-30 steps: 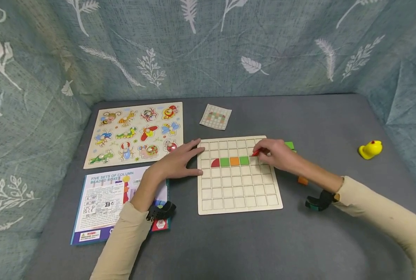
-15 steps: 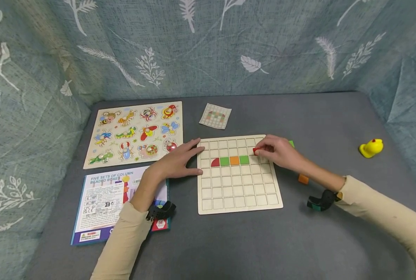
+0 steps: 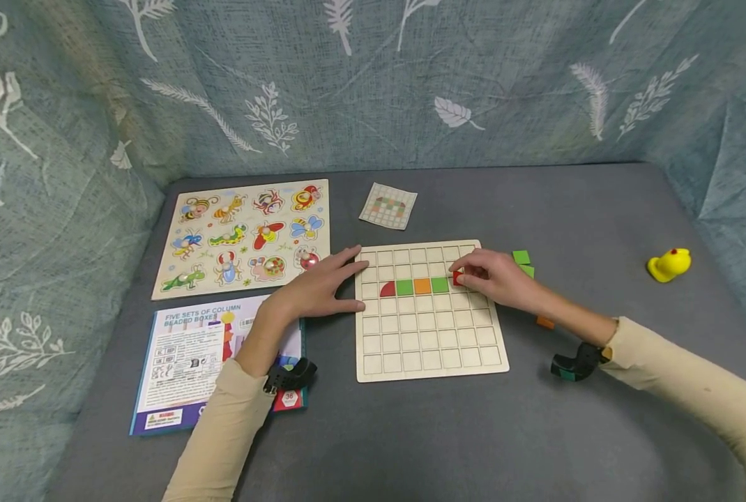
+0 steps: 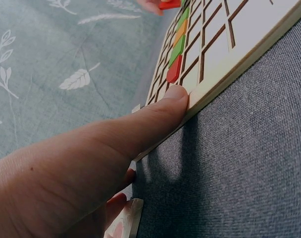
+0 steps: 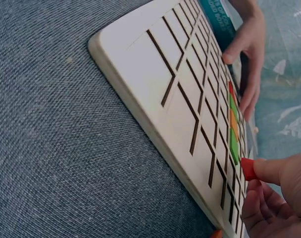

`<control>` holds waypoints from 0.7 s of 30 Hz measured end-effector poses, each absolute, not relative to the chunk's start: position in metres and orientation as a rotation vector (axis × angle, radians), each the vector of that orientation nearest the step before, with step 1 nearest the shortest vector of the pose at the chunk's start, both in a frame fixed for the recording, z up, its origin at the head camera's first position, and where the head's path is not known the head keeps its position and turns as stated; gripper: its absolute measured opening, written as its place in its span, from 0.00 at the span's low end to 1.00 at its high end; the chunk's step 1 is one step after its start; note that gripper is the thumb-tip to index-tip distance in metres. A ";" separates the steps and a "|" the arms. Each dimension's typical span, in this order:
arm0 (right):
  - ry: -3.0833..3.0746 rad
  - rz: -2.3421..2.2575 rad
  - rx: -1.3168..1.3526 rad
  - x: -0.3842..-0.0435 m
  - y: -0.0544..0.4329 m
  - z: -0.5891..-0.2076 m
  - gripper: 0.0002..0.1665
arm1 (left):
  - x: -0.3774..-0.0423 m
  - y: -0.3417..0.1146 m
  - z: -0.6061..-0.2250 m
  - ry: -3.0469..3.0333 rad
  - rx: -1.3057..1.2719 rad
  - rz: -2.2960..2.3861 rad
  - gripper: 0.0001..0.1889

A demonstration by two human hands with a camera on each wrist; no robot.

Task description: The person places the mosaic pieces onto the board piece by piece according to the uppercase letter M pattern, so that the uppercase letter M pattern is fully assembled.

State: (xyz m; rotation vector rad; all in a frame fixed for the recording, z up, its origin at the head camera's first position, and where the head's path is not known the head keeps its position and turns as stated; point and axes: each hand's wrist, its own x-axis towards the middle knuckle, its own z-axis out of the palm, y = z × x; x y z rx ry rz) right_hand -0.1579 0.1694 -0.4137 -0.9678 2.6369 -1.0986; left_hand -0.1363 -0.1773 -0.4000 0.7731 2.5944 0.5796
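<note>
A wooden grid board [image 3: 429, 341] lies flat on the dark table. One of its rows holds a red quarter-round piece [image 3: 388, 288], a green square [image 3: 405, 287], an orange square [image 3: 422, 286] and another green square [image 3: 440, 284]. My right hand [image 3: 495, 279] pinches a red piece [image 5: 248, 169] between thumb and fingers, just right of that second green square. Its full outline is partly covered by the fingers. On the board's left edge, my left hand [image 3: 316, 287] rests with straight, spread fingers; the thumb [image 4: 176, 96] touches the rim.
Behind the board lies a pattern card [image 3: 388, 206]. An insect peg puzzle [image 3: 256, 254] and a boxed set [image 3: 187, 362] lie at left. Green squares [image 3: 521, 258] and an orange piece [image 3: 545, 321] are around the right forearm. A yellow toy duck [image 3: 669, 265] stands far right.
My right hand lifted slightly with the red piece, then lowered it back beside the second green square, its fingers shifting on it. The left hand stays on the board's edge.
</note>
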 end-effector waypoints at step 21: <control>2.654 -0.966 -1.036 -0.152 0.165 -0.417 0.13 | -0.137 -0.178 -0.404 2.613 0.794 0.573 0.41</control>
